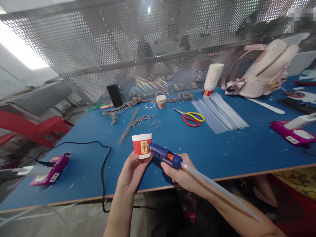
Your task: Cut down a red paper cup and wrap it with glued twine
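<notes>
Just below the frame's centre, the left hand (133, 169) grasps a red-and-white paper cup (137, 145) near its base over the worktop (209, 154), while the right hand (181, 172) clasps a blue glue gun (160, 151) slanting up-left, its nozzle (147, 144) at the cup's printed side, contact unclear.
</notes>
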The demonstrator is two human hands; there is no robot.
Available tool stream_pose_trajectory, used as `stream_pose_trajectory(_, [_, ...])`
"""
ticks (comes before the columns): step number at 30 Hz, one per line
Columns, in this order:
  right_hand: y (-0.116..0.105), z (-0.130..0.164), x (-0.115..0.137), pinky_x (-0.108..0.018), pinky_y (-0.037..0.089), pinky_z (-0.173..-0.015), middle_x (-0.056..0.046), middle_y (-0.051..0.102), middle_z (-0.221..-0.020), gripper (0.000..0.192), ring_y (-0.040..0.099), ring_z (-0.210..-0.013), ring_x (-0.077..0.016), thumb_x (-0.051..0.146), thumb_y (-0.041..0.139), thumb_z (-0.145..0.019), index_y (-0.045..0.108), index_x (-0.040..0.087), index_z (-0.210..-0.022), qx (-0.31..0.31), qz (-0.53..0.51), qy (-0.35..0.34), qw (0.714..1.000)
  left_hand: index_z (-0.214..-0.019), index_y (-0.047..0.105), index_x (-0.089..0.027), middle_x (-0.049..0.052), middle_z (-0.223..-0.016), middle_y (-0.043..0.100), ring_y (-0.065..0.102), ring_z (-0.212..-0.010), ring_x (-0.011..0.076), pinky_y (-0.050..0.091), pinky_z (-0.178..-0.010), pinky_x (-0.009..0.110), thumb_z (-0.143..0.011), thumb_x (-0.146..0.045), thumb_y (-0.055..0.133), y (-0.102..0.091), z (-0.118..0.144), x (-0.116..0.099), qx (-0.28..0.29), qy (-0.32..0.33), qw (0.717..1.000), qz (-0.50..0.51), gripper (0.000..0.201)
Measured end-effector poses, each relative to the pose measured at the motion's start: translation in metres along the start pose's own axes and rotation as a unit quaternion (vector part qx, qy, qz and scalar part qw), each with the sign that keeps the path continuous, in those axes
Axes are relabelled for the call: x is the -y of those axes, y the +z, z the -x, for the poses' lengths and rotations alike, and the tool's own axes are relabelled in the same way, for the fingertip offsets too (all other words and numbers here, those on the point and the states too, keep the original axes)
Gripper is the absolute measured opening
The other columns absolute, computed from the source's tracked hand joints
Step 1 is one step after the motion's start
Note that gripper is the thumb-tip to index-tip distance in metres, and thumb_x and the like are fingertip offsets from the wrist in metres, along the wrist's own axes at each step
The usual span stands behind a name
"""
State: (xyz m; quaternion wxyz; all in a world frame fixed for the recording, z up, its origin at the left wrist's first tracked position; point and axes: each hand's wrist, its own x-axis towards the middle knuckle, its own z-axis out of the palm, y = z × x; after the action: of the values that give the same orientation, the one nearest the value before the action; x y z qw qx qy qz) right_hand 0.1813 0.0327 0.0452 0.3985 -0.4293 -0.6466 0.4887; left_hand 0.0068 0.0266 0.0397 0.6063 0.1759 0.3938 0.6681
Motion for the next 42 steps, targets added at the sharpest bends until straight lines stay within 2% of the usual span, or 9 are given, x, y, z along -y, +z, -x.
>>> stream_pose_trajectory(6, [0.001, -0.001, 0.004, -0.019, 0.033, -0.038, 0.005, 0.042, -0.039, 0.031, 0.038, -0.036, -0.007, 0.031, 0.056, -0.075, 0.039, 0.021, -0.051, -0.009, -0.003, 0.004, 1.0, -0.107, 0.067, -0.008, 0.016, -0.099, 0.073, 0.069, -0.087, 0.0261, 0.058, -0.08, 0.036, -0.07, -0.016, 0.066, 0.0, 0.0, -0.001, -0.005, -0.009, 1.0, 0.009, 0.038])
stream_pose_trajectory(12, [-0.002, -0.001, 0.009, -0.02, 0.033, -0.04, 0.005, 0.04, -0.037, 0.033, 0.04, -0.036, -0.0076, 0.032, 0.055, -0.075, 0.037, 0.022, -0.048, -0.019, -0.008, 0.03, 0.999, -0.108, 0.064, -0.011, 0.014, -0.096, 0.073, 0.07, -0.086, 0.0272, 0.058, -0.079, 0.039, -0.068, -0.013, 0.063, 0.0, -0.001, -0.003, -0.007, -0.006, 1.0, 0.025, 0.039])
stream_pose_trajectory(16, [0.001, 0.0, 0.003, -0.02, 0.032, -0.041, 0.006, 0.04, -0.041, 0.03, 0.037, -0.038, -0.0074, 0.03, 0.055, -0.075, 0.038, 0.022, -0.052, -0.013, 0.011, -0.003, 1.0, -0.108, 0.065, -0.013, 0.012, -0.096, 0.074, 0.069, -0.086, 0.0259, 0.058, -0.077, 0.039, -0.068, -0.011, 0.062, 0.001, -0.001, -0.003, 0.001, -0.004, 0.999, 0.036, 0.041])
stream_pose_trajectory(23, [0.005, 0.001, 0.002, -0.02, 0.033, -0.049, 0.005, 0.042, -0.053, 0.027, 0.034, -0.047, -0.0075, 0.026, 0.056, -0.076, 0.038, 0.021, -0.057, -0.002, 0.061, -0.123, 0.991, -0.099, 0.07, -0.012, 0.011, -0.095, 0.074, 0.067, -0.084, 0.022, 0.056, -0.076, 0.031, -0.065, -0.015, 0.071, -0.001, 0.0, -0.001, 0.001, 0.006, 1.0, 0.006, 0.034])
stream_pose_trajectory(25, [0.005, 0.001, 0.003, -0.021, 0.033, -0.049, 0.006, 0.041, -0.052, 0.027, 0.033, -0.047, -0.0076, 0.027, 0.056, -0.076, 0.038, 0.021, -0.057, -0.001, 0.059, -0.123, 0.991, -0.098, 0.07, -0.012, 0.01, -0.094, 0.074, 0.067, -0.082, 0.0213, 0.056, -0.075, 0.03, -0.064, -0.015, 0.073, -0.001, 0.0, -0.001, 0.004, 0.006, 1.0, -0.001, 0.034])
stream_pose_trajectory(30, [0.006, 0.001, 0.003, -0.02, 0.034, -0.045, 0.006, 0.042, -0.049, 0.028, 0.037, -0.044, -0.0079, 0.032, 0.056, -0.077, 0.039, 0.021, -0.058, -0.002, 0.015, -0.052, 0.999, -0.096, 0.072, -0.013, 0.01, -0.096, 0.075, 0.067, -0.085, 0.0207, 0.055, -0.079, 0.03, -0.063, -0.015, 0.072, 0.0, -0.001, -0.001, 0.018, 0.011, 1.0, -0.013, 0.034])
stream_pose_trajectory(32, [0.006, 0.001, 0.003, -0.02, 0.034, -0.045, 0.006, 0.041, -0.048, 0.028, 0.038, -0.044, -0.008, 0.033, 0.056, -0.078, 0.039, 0.021, -0.058, 0.0, 0.011, -0.046, 0.999, -0.095, 0.072, -0.013, 0.01, -0.095, 0.075, 0.067, -0.084, 0.02, 0.055, -0.08, 0.03, -0.06, -0.013, 0.072, 0.0, 0.0, -0.001, 0.017, 0.016, 1.0, -0.019, 0.035])
stream_pose_trajectory(37, [0.007, 0.003, 0.005, -0.02, 0.033, -0.047, 0.005, 0.042, -0.053, 0.028, 0.035, -0.048, -0.0081, 0.03, 0.056, -0.077, 0.038, 0.021, -0.058, -0.003, 0.036, -0.095, 0.995, -0.091, 0.071, -0.014, 0.008, -0.093, 0.075, 0.067, -0.08, 0.0178, 0.053, -0.079, 0.026, -0.056, -0.009, 0.073, 0.003, 0.002, 0.001, 0.003, 0.037, 0.998, -0.043, 0.036])
stream_pose_trajectory(42, [0.009, 0.003, 0.005, -0.021, 0.033, -0.051, 0.005, 0.042, -0.054, 0.024, 0.036, -0.048, -0.0083, 0.027, 0.054, -0.077, 0.039, 0.021, -0.06, 0.007, 0.047, -0.128, 0.991, -0.09, 0.071, -0.014, 0.008, -0.093, 0.074, 0.067, -0.088, 0.0214, 0.051, -0.086, 0.029, -0.053, -0.008, 0.075, 0.006, 0.004, 0.002, 0.004, 0.033, 0.998, -0.055, 0.038])
